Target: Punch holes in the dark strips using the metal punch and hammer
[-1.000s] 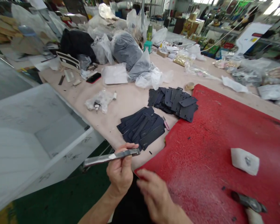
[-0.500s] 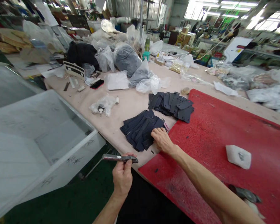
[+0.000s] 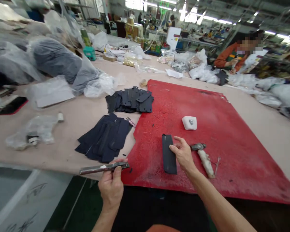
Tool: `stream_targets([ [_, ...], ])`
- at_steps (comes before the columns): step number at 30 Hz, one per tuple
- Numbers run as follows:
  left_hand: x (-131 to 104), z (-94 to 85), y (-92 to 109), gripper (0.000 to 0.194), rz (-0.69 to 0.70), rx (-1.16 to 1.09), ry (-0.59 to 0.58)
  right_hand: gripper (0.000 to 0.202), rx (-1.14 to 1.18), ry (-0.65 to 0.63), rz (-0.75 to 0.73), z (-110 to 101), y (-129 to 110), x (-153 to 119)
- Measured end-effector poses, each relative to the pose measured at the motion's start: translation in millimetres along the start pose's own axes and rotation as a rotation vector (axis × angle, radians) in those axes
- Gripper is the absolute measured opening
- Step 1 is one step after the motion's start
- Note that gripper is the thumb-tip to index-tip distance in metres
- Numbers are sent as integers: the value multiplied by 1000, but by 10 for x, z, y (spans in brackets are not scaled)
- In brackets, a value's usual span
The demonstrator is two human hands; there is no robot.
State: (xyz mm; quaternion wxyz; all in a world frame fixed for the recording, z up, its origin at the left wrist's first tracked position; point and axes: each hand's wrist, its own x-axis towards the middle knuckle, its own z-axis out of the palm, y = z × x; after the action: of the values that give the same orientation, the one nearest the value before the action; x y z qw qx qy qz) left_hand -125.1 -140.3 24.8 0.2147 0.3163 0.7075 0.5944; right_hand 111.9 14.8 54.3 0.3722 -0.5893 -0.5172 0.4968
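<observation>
My left hand [image 3: 111, 185] is closed around a long, narrow metal tool [image 3: 96, 168] with a shiny bar and a darker end; its exact kind is unclear. It is held level near the table's front edge. Between thumb and fingers, my right hand [image 3: 185, 154] grips a dark navy flat piece [image 3: 169, 156], roughly rectangular, over the red mat [image 3: 164, 106]. To the left lies a fanned pile of similar dark pieces [image 3: 103, 138], and behind it a second pile [image 3: 130, 100]. A hammer [image 3: 206, 162] with a wrapped, pale handle rests right of my right hand.
A white block [image 3: 189, 123] sits on the mat, and a thin metal pin-like tool [image 3: 217, 166] lies beside the hammer. Plastic bags [image 3: 58, 61] crowd the table's left. A phone [image 3: 13, 105] lies at the left edge. A white bin [image 3: 16, 199] stands below. Another person [image 3: 234, 56] sits far right.
My right hand has moved right from the near pile to above the red mat, now holding one dark piece. My view has turned right. My left hand still holds the metal tool.
</observation>
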Motion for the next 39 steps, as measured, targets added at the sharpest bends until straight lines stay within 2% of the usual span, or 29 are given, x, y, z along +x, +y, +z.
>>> stream_targets([
  [3,-37,306,120,29,-22,-15,-164,52,-197,60,17,-253,341,-170],
  [7,-93,663,280,27,1,-52,-352,47,-392,83,-58,-336,530,-276],
  [9,-121,793,335,26,7,-76,-415,52,-366,72,-54,-347,550,-242],
  [11,-148,881,375,26,2,-94,-454,55,-192,61,23,-351,553,-177],
  [12,-161,908,391,25,-1,-102,-458,54,-67,95,74,-348,554,-150],
  [15,-197,929,432,25,-2,-98,-428,52,260,297,182,-315,552,-201],
  [16,-206,921,441,25,-1,-83,-409,54,295,306,196,-300,549,-276],
  [17,-212,908,447,25,-2,-65,-390,56,292,243,208,-289,543,-374],
  [19,-216,879,443,26,-9,-37,-359,58,172,-10,207,-288,517,-592],
  [21,-215,859,418,26,-15,-25,-354,55,-71,-167,79,-325,462,-740],
  [23,-214,850,381,26,-16,-23,-360,54,-367,-173,-176,-381,386,-749],
  [25,-216,844,348,26,-17,-25,-356,60,-633,-204,-421,-412,319,-652],
  [27,-222,828,328,27,-15,-11,-353,68,-817,-323,-548,-390,289,-544],
  [29,-226,799,318,27,-7,16,-354,61,-945,-395,-593,-325,304,-487],
  [31,-225,762,310,28,-5,36,-348,48,-1038,-360,-603,-250,346,-479],
  [33,-219,729,302,28,-6,41,-335,46,-1107,-249,-561,-201,393,-481],
  [36,-211,715,300,27,-4,41,-328,59,-1184,-42,-373,-196,451,-478],
  [39,-210,766,319,27,1,39,-361,65,-1224,49,-223,-228,501,-506],
])
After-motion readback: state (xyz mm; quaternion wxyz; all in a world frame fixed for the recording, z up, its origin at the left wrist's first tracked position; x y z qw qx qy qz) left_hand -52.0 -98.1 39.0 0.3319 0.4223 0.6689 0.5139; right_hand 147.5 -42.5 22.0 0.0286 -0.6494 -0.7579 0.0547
